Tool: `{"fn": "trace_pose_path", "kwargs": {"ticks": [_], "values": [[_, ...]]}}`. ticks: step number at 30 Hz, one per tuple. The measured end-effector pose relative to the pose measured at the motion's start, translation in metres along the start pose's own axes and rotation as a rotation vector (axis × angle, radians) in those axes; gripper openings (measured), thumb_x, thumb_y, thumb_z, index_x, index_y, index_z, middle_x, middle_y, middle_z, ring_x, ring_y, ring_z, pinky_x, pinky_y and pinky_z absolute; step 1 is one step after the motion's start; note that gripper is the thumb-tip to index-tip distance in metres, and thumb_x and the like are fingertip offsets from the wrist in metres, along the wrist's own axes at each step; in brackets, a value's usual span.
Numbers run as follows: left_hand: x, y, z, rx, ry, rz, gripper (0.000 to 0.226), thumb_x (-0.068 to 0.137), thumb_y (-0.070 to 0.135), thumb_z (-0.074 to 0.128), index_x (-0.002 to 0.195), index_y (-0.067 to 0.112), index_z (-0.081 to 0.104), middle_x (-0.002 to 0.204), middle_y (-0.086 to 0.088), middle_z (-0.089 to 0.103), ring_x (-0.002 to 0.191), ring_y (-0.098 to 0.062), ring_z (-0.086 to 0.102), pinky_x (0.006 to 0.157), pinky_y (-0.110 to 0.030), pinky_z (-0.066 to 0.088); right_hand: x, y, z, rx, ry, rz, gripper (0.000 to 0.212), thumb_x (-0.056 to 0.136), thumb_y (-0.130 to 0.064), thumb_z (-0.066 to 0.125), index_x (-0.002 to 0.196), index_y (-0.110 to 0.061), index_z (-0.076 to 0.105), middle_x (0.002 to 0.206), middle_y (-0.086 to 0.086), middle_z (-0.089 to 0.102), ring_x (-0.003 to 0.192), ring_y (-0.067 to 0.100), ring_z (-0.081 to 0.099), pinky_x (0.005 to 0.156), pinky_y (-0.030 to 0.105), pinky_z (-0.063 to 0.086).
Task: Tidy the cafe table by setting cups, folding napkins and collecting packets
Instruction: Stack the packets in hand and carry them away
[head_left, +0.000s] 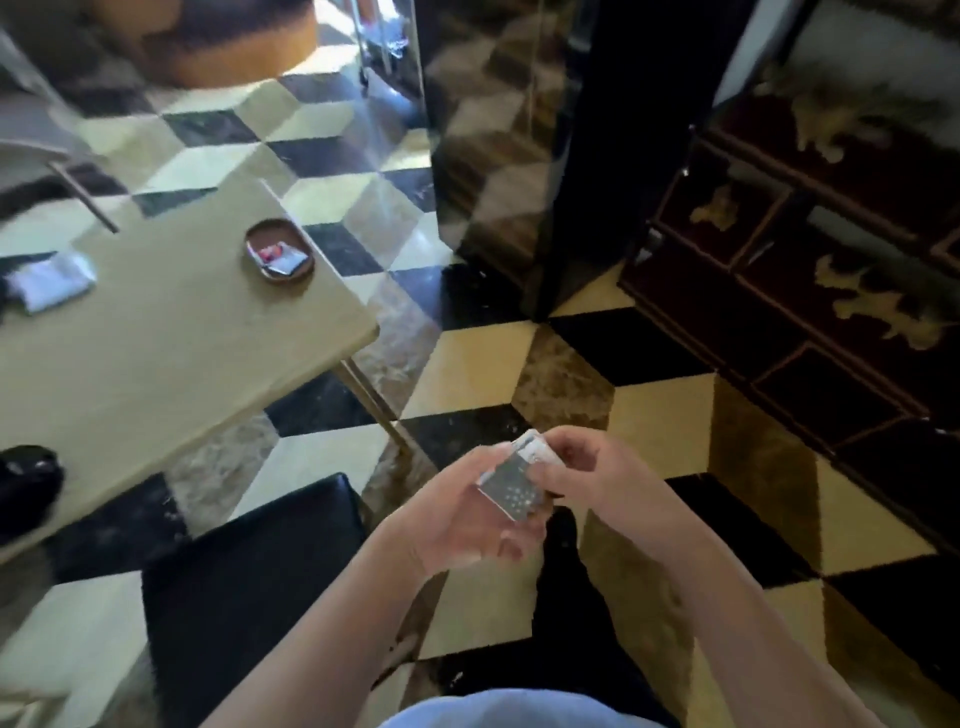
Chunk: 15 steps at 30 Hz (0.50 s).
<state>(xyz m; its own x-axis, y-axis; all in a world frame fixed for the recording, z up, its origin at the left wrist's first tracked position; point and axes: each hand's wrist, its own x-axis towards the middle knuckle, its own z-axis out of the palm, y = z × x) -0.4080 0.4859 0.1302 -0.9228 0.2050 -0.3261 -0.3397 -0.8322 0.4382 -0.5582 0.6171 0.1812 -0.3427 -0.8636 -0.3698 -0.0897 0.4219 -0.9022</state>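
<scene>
Holding 1 silvery packet (511, 480) between both hands, we stand beside the table (171, 338), well away from the small brown dish (279, 251) where other packets already lie. Our left hand (467, 514) cradles it from below with curled fingers while our right hand (582, 467) pinches its upper edge. We judge it could slip to the checkered floor (660, 415), since nothing lies beneath our hands.
</scene>
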Motion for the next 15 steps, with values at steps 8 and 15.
{"fn": "trace_pose_path", "kwargs": {"ticks": [8,15], "values": [[0.055,0.101,-0.030,0.041,0.784,0.523,0.057,0.080,0.028,0.077,0.129,0.004,0.060,0.124,-0.017,0.068,0.111,-0.029,0.067,0.092,-0.039,0.053,0.187,-0.019,-0.050,-0.027,-0.168,0.055,0.061,0.069,-0.070,0.069,0.115,-0.030,0.072,0.104,-0.011,0.076,0.099,0.010,0.071,0.096,0.042,0.057],[0.061,0.164,-0.071,0.034,1.018,0.608,0.056,0.072,0.030,0.082,0.120,0.005,0.065,0.116,-0.020,0.070,0.103,-0.034,0.066,0.102,-0.056,0.045,0.312,-0.061,-0.039,-0.126,-0.421,-0.014,0.031,0.074,-0.056,0.072,0.095,-0.033,0.073,0.092,-0.015,0.076,0.088,0.006,0.073,0.077,0.028,0.062]]}}
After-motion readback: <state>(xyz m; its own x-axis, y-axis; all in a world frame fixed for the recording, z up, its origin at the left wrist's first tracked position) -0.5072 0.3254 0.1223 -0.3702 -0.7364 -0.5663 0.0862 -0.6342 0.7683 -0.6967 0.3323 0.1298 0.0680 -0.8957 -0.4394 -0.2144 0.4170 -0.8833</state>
